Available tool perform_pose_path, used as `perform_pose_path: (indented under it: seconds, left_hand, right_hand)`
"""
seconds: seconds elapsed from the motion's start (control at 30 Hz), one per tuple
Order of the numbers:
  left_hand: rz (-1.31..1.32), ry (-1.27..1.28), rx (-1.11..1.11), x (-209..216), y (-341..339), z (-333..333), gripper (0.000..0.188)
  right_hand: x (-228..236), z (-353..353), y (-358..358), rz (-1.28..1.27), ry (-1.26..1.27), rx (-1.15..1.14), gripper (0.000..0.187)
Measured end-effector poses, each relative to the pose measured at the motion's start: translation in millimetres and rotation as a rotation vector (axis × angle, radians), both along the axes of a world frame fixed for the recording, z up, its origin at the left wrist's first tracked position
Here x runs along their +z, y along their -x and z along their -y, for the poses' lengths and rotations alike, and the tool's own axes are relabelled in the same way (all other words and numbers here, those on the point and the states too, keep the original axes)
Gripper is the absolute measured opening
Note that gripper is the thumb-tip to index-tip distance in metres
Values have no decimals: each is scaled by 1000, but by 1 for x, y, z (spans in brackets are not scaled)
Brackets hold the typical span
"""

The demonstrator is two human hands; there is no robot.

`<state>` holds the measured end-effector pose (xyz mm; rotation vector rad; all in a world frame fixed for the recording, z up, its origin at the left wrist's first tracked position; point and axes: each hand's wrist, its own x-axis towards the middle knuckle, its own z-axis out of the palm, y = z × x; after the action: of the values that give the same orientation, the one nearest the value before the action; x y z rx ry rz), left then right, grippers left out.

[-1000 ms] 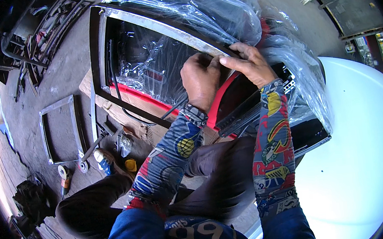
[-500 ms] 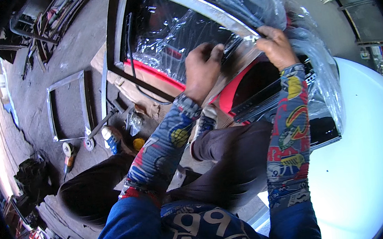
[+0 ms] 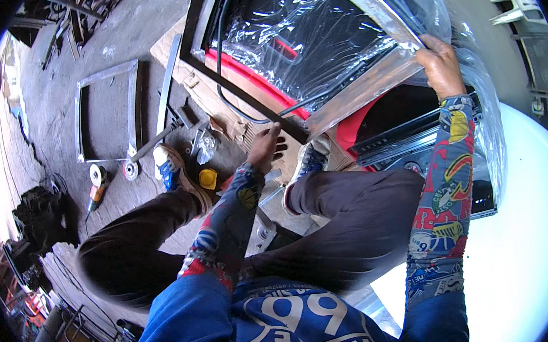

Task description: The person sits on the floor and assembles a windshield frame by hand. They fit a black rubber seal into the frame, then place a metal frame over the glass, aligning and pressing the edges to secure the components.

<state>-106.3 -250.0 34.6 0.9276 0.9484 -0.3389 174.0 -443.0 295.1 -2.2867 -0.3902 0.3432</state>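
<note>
A large rectangular metal frame [image 3: 360, 92] is held tilted before me, with dark bars on the left and greyer ones elsewhere. My right hand [image 3: 442, 68] is closed around its right corner. Just below the lower corner, my left hand [image 3: 264, 148] has its fingers apart; whether a fingertip touches the bar I cannot tell. Behind the frame lies a dark panel with a red edge [image 3: 259, 85], covered in clear plastic film [image 3: 334, 40]. A dark cable [image 3: 220, 77] loops across the frame's opening.
On the floor to the left lie a smaller metal frame [image 3: 136, 112], an angle grinder [image 3: 97, 186], a hammer [image 3: 159, 140] and a yellow tape measure [image 3: 207, 179]. Cardboard [image 3: 204, 92] lies beneath the panel. A large white curved surface [image 3: 529, 212] is at my right; a white plastic chair [image 3: 514, 1] stands beyond.
My left hand has moved down and left, from inside the frame's opening to its lower corner. My right hand keeps its grip. The view has shifted, so the scene sits differently.
</note>
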Motion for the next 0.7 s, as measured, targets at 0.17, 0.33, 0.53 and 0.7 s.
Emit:
perform_pose_path:
  seconds: [0.17,0.33,0.53,0.7]
  left_hand:
    - [169,21,111,-11,-12,32,37]
    - [173,-17,83,-7,-14,32,34]
    - [175,96,-14,4,-8,26,38]
    - [69,31,-38,-15,29,20,41]
  right_hand:
    - [3,-12,7,54,30,-37,33]
    - [5,-12,6,-36,-33,-25,29]
    - [-7,0,-6,-2,32,-44,30]
    - [-20,16,-20,-48,16,-31,43]
